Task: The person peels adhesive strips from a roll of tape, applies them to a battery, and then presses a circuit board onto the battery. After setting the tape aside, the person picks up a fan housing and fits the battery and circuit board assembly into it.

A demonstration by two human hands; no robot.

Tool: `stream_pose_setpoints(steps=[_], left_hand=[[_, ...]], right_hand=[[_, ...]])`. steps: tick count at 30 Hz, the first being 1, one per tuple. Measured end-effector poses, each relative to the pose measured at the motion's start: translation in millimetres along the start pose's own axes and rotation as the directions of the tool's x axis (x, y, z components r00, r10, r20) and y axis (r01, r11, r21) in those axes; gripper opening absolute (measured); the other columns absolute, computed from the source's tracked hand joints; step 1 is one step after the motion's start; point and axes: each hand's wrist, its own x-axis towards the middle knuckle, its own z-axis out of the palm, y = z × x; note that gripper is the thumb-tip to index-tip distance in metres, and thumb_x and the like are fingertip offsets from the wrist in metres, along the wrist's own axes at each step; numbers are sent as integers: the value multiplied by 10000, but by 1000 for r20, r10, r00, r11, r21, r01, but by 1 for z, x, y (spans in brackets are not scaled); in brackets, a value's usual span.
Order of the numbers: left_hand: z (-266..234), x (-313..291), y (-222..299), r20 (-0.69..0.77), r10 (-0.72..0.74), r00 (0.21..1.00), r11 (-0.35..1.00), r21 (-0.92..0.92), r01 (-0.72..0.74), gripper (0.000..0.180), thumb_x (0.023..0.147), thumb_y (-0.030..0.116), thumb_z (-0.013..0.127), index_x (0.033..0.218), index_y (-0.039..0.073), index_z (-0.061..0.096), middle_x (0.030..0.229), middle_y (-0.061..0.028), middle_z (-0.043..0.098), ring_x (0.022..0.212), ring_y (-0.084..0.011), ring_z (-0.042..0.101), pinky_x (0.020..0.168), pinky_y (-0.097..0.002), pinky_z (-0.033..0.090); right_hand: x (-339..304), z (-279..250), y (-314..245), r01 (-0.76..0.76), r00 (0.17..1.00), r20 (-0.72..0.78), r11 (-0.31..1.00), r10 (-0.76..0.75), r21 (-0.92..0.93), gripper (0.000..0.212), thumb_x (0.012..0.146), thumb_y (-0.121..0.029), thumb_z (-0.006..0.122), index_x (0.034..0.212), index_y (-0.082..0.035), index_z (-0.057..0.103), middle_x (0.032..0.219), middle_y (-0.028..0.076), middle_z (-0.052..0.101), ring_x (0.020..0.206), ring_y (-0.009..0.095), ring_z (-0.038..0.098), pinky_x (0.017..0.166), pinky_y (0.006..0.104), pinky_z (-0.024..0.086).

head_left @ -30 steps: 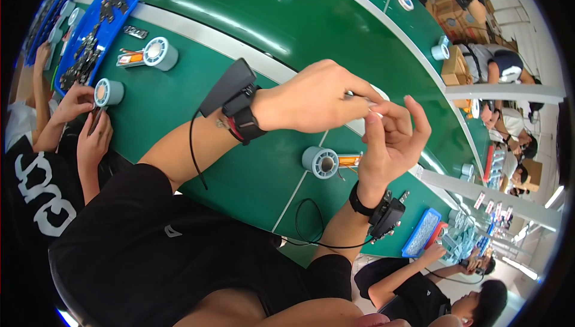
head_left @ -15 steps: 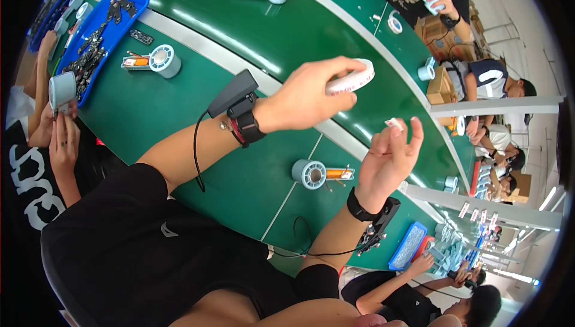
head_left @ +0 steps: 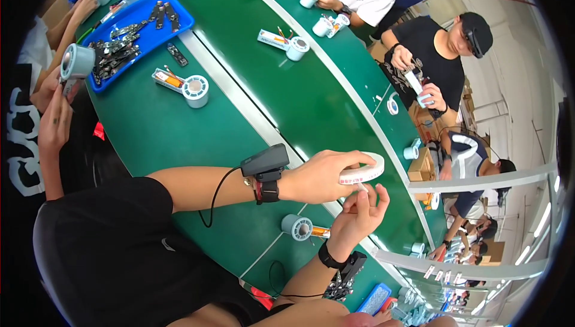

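Observation:
My left hand (head_left: 317,177) is closed on the rim of a roll of white tape (head_left: 374,172) with red print, held above the bench. Just below it, my right hand (head_left: 357,222) has thumb and fingertip pinched on a small white piece of tape (head_left: 362,188), right by the roll's lower edge. Whether that piece is joined to the roll I cannot tell. Beneath my hands, a light-blue round fan housing (head_left: 297,227) lies on the green bench, with an orange battery part (head_left: 321,231) sticking out toward my right wrist.
Another fan unit (head_left: 195,90) stands farther left, near a blue tray (head_left: 185,18) of small dark parts and a loose circuit board (head_left: 177,55). One more fan unit (head_left: 296,48) sits on the green belt (head_left: 239,33). Co-workers are at the left and across the belt.
My hands have come together: the right fingertips, apart from the roll before with a bit of tape, are now at its lower edge. The head view has shifted, showing more of the far side.

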Motion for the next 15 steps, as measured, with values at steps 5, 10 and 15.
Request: stream_pose_setpoints(steps=[5, 10, 15], left_hand=[[-10, 3, 8, 66, -53, 996, 998, 40, 51, 482, 827, 123, 721, 1278, 51, 567, 960, -135, 709, 801, -267, 709, 693, -351, 553], [2, 1, 2, 83, 11, 997, 996, 91, -18, 478, 767, 90, 724, 1224, 44, 588, 976, -155, 702, 807, -285, 713, 696, -351, 559], [16, -3, -11, 40, 180, 983, 970, 157, -184, 453, 755, 51, 714, 1193, 40, 602, 1010, -166, 697, 837, -322, 708, 722, -365, 565]], right_hand=[[1, -2, 10, 107, 994, 45, 990, -103, -88, 359, 905, -5, 678, 1220, 3, 504, 922, 153, 705, 595, 125, 585, 513, 204, 422], [19, -32, 19, 141, 987, 58, 982, -149, 123, 288, 931, -11, 642, 1195, 23, 532, 827, 146, 721, 641, 143, 638, 524, 216, 454], [26, -30, 27, 215, 963, -157, 975, -221, -54, 257, 934, -4, 629, 1177, 32, 556, 797, 140, 719, 645, 142, 641, 525, 224, 465]])
